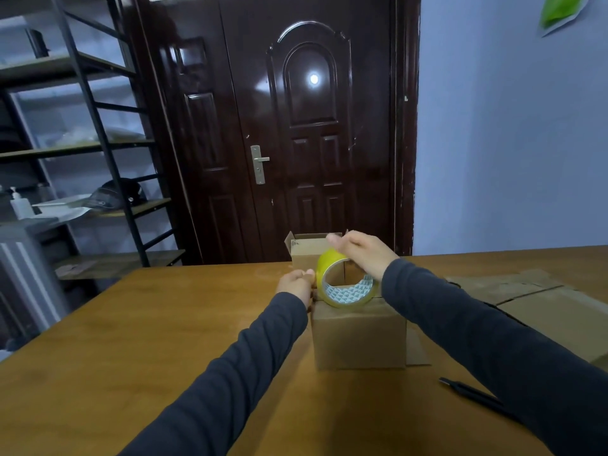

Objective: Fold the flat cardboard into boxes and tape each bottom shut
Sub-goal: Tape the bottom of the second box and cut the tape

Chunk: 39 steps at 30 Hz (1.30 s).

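Left hand (296, 286) pinches tape roll (329, 268) at the box (358, 337) edge; right hand (365, 253) grips it above.

1 head-worn wide-angle view, forward and down, close over box (358, 337), facing door (312, 143).
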Available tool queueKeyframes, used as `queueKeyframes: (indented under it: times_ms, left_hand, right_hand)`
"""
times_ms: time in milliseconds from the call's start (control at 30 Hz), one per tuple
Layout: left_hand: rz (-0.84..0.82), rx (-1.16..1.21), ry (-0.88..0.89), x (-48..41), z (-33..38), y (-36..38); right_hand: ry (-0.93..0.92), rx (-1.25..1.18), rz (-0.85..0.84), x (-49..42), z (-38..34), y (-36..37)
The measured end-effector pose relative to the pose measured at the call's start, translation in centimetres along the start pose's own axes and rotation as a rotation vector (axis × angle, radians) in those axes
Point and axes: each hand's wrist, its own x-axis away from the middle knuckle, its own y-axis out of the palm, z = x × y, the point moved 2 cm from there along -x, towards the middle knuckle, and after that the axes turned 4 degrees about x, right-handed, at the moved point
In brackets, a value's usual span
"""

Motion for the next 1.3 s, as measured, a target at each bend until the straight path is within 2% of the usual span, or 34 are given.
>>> queueKeyframes:
  times_ms: [67, 233, 433, 533, 633, 800, 1067, 1167, 1300]
  left_hand:
    - [-0.003, 0.004, 0.016, 0.2, 0.0, -0.1]
    - [0.031, 0.082, -0.044, 0.8, -0.1, -0.9]
    - [-0.025, -0.092, 0.081, 0.0, -1.3, -1.2]
    - [-0.005, -0.043, 0.06, -0.2, -0.9, -1.4]
    - [0.033, 0.089, -0.038, -0.2, -0.6, -1.9]
    - [0.005, 0.227, -0.121, 0.0, -0.3, -3.1]
    - [-0.034, 0.255, -0.111, -0.9, -1.5, -3.8]
    - [-0.033, 0.252, -0.108, -1.6, -2.4, -3.8]
    - [-0.008, 0.259, -0.14, -2.2, -3.1, -3.4]
  right_hand:
    - [-0.02, -0.007, -0.035, 0.9, 0.8, -0.3]
    - [0.062, 0.063, -0.13, 2.3, 3.9, 0.3]
    - [-0.015, -0.068, -0.009, 2.3, 3.6, 0.0]
    - [-0.028, -0.077, 0.007, 2.4, 3.5, 0.2]
    - [-0.034, -0.126, 0.033, 2.2, 3.4, 0.3]
    - [-0.018, -0.181, 0.134, 2.1, 4.2, 0.0]
    - [-0.103, -0.312, 0.228, 2.5, 4.0, 0.0]
    - [-0.117, -0.372, 0.209, 2.6, 4.0, 0.1]
    - [-0.142, -0.328, 0.19, 2.4, 4.1, 0.1]
